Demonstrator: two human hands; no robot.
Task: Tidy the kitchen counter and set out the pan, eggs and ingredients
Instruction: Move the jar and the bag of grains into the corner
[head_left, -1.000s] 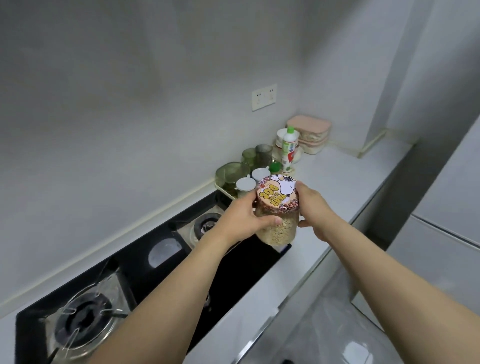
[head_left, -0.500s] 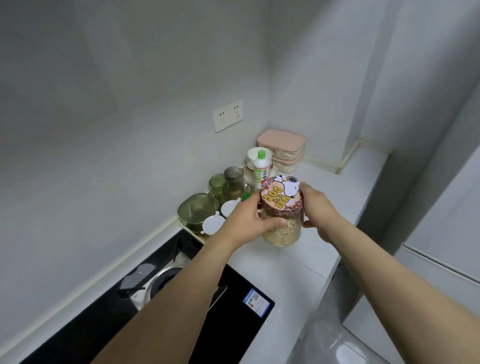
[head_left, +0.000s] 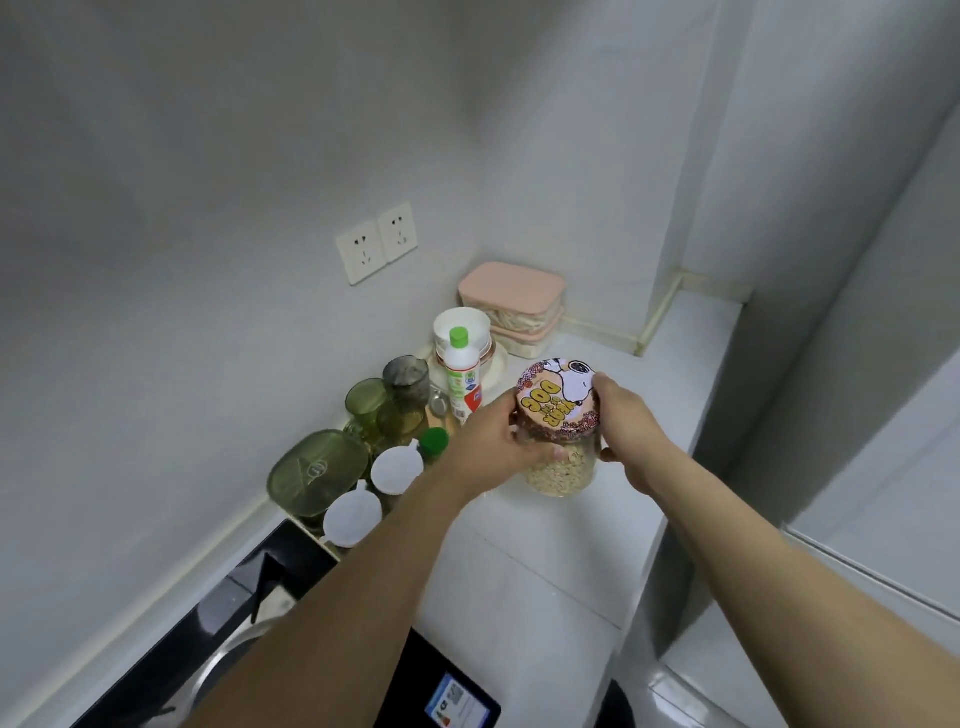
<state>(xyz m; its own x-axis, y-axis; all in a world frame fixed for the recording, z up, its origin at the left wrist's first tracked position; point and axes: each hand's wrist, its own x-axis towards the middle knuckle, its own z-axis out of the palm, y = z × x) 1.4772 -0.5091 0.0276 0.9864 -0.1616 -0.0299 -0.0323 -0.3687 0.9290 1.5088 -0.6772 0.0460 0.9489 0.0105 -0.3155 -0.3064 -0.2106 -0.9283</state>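
A clear jar of oats (head_left: 561, 470) with a pink cartoon-dog lid (head_left: 558, 397) is held between both hands over the white counter (head_left: 524, 566). My left hand (head_left: 491, 441) grips its left side, thumb across the front. My right hand (head_left: 626, 426) grips the right side near the lid. The jar's base is at or just above the counter; I cannot tell if it touches.
Left of the jar crowd a white bottle with a green cap (head_left: 462, 379), green glass jars (head_left: 366, 402), a green lidded box (head_left: 317, 470) and white-lidded cups (head_left: 397, 467). Pink-lidded boxes (head_left: 511, 299) sit in the corner. The black hob (head_left: 291, 597) lies lower left.
The jar and both hands have travelled right, away from the hob and over the white counter, ending close to the bottles and jars.
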